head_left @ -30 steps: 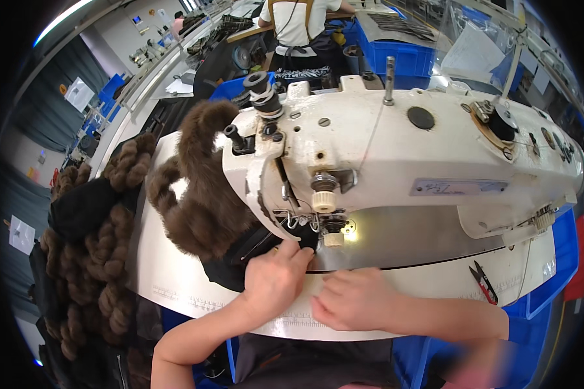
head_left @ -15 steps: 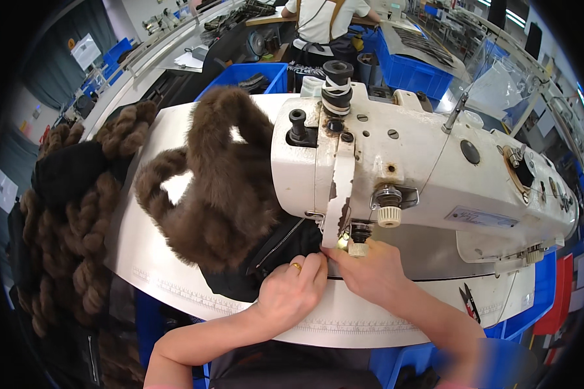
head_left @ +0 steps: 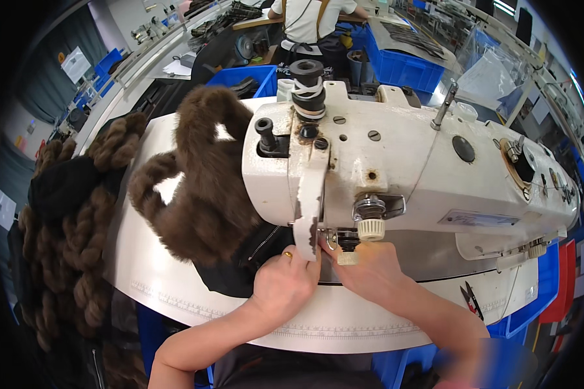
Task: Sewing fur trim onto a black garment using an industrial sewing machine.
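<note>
Touching cloth w/ LH, RH by mach.

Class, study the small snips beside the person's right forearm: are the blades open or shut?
Open: the snips lie on the white table, their two pointed tips apart with a narrow gap between.

On the surface, we had the fur piece left of the sewing machine and the snips before it.

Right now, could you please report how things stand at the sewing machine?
Left hand on black fabric. Right hand close alongside. Sewing machine partly hides both hands.
</note>
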`<state>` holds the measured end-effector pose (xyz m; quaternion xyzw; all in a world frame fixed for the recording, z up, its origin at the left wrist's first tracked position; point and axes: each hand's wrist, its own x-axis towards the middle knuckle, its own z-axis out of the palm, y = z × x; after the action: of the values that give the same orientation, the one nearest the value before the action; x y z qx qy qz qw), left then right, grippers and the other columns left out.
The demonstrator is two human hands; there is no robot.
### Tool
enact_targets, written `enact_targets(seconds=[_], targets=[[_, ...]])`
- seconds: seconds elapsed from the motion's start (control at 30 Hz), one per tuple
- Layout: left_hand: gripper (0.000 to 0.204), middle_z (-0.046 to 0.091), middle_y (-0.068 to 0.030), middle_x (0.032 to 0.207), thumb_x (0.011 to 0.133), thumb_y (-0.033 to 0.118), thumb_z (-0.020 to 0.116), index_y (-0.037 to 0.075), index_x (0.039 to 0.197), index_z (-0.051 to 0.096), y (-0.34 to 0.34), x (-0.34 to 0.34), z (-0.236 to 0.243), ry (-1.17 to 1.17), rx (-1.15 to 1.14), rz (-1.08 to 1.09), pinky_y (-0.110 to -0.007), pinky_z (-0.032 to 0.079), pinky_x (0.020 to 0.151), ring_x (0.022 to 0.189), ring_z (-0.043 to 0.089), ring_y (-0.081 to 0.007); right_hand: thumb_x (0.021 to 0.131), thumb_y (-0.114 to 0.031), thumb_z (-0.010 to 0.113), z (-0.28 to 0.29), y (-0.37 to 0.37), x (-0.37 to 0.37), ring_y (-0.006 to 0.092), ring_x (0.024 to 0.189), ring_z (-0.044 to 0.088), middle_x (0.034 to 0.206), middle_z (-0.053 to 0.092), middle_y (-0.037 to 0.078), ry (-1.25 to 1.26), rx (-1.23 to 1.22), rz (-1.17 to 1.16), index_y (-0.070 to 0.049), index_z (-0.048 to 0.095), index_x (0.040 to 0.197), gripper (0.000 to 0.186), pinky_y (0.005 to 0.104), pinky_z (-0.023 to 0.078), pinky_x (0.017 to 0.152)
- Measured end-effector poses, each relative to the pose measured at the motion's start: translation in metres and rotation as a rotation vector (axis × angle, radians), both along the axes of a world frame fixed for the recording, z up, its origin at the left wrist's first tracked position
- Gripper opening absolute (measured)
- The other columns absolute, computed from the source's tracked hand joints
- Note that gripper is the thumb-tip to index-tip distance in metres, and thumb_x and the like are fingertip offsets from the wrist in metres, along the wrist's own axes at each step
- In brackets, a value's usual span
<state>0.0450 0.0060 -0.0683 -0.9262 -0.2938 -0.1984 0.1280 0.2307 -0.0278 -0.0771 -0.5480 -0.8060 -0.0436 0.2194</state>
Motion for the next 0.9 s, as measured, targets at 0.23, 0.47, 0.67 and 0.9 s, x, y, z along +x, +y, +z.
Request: enact_targets(seconds=[0.23, 0.47, 0.67, 0.9], targets=[[0.031, 0.055, -0.007, 0.076, 0.076, 0.007, 0.064, 0.002, 0.107, 0.063, 0.006, -0.005, 0.0, -0.085, -0.043, 0.037, -0.032, 0.05, 0.05, 0.063, 0.06, -0.0202, 0.075, -0.012, 0.064, -0.003, 0.003, -0.004, 0.0211, 0.056, 0.062, 0.07, 0.057, 0.003, 0.069, 0.011, 0.034, -0.01, 0.06, 0.075, 0.005, 0.0335, 0.048, 0.045], [0.035, 0.056, -0.0089, 0.076, 0.073, 0.005, 0.062, -0.001, 0.107, 0.053, 0.005, -0.015, 0.032, -0.025, -0.243, -0.04, -0.033, 0.051, 0.054, 0.065, 0.062, -0.0215, 0.077, -0.019, 0.068, -0.011, 0.023, -0.024, 0.0252, 0.052, 0.061, 0.065, 0.06, 0.005, 0.222, 0.007, 0.121, -0.007, 0.062, 0.079, 0.014, 0.0386, 0.048, 0.045], [0.017, 0.061, -0.0098, 0.073, 0.073, 0.006, 0.063, 0.001, 0.088, 0.057, 0.032, -0.017, 0.079, 0.311, -0.207, -0.16, -0.035, 0.051, 0.055, 0.066, 0.064, -0.0241, 0.078, -0.017, 0.067, -0.027, 0.033, -0.034, 0.0277, 0.051, 0.062, 0.058, 0.059, 0.008, 0.333, 0.162, 0.158, -0.008, 0.061, 0.078, 0.011, 0.0405, 0.047, 0.045], [0.024, 0.063, -0.0077, 0.071, 0.082, 0.028, 0.069, 0.005, 0.077, 0.066, 0.054, -0.027, 0.094, 0.525, -0.22, -0.149, -0.037, 0.049, 0.052, 0.06, 0.064, -0.0255, 0.087, -0.021, 0.064, -0.02, 0.028, -0.035, 0.0284, 0.051, 0.061, 0.061, 0.06, 0.01, 0.312, 0.171, 0.135, -0.006, 0.061, 0.088, 0.015, 0.0413, 0.046, 0.044]])
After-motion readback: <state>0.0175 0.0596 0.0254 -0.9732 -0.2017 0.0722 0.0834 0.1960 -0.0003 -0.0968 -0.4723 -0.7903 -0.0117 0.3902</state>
